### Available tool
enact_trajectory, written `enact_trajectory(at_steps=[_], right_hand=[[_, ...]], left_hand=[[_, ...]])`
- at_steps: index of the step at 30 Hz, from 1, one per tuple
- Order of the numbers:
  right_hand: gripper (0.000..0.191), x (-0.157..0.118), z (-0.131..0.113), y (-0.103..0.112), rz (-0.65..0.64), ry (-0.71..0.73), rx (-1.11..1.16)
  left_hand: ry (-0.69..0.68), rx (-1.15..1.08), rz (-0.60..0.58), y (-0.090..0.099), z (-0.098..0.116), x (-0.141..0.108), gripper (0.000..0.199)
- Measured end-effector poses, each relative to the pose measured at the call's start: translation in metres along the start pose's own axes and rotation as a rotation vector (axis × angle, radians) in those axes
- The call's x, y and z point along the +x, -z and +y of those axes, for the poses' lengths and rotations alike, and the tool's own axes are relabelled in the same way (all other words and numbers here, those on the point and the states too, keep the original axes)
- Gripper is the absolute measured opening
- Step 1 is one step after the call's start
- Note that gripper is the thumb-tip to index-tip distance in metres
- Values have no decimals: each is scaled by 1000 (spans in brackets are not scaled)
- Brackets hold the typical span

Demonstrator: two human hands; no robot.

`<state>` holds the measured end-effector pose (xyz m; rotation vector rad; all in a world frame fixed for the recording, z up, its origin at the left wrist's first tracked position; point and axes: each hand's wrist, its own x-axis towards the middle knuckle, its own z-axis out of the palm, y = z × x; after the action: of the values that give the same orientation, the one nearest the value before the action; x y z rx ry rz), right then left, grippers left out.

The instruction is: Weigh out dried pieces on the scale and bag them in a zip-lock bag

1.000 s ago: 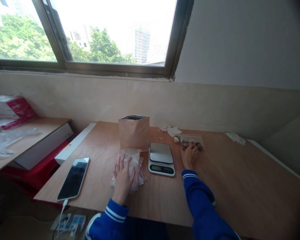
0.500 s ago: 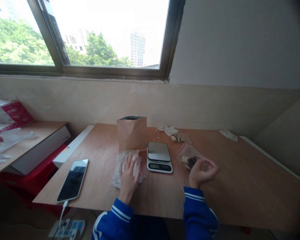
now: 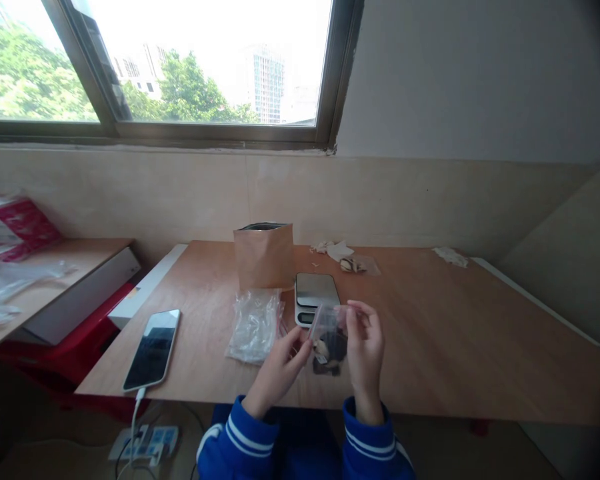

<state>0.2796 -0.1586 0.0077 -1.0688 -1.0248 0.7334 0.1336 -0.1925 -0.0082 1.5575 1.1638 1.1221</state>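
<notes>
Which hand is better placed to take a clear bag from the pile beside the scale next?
Left hand, I'd say: it sits close to the clear bags, the right hand farther off. Both hold the filled bag, though.

the bag hides part of the scale; the left edge crops the box

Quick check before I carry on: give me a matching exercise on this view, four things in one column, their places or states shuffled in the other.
1. brown paper bag
2. phone
3. scale
4. small clear bag with dark pieces

A. held up by the left hand and right hand
B. has a metal plate on top
C. stands upright, top open
D. joined to a white cable

Pairs: 1-C, 2-D, 3-B, 4-A
</notes>
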Motion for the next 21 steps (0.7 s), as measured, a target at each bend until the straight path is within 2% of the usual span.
enact_trajectory(at_steps=[3, 5, 7, 8, 10, 12, 13, 17, 21], right_hand=[[36, -5, 5, -7, -54, 33, -98], [40, -9, 5, -11, 24, 117, -200], [40, -13, 2, -14, 67, 180, -283], [36, -15, 0, -16, 18, 184, -295], [25, -20, -7, -19, -215, 152, -267], [22, -23, -13, -22, -433, 118, -221], [22, -25, -16, -24, -490, 115, -208], [20, -27, -20, -28, -567, 145, -192], [19, -23, -19, -24, -613, 159, -193]], left_hand=[[17, -121, -72, 4, 5, -4, 32], [31, -210, -8, 2, 9, -3, 31], [35, -282, 119, 0, 13, -1, 31], [34, -304, 178, -1, 15, 0, 31], [29, -327, 245, -1, 19, 3, 31], [20, -338, 262, 1, 22, 5, 32], [17, -343, 271, 2, 24, 6, 33], [41, -332, 334, 5, 24, 4, 39], [44, -258, 318, 5, 18, 3, 39]])
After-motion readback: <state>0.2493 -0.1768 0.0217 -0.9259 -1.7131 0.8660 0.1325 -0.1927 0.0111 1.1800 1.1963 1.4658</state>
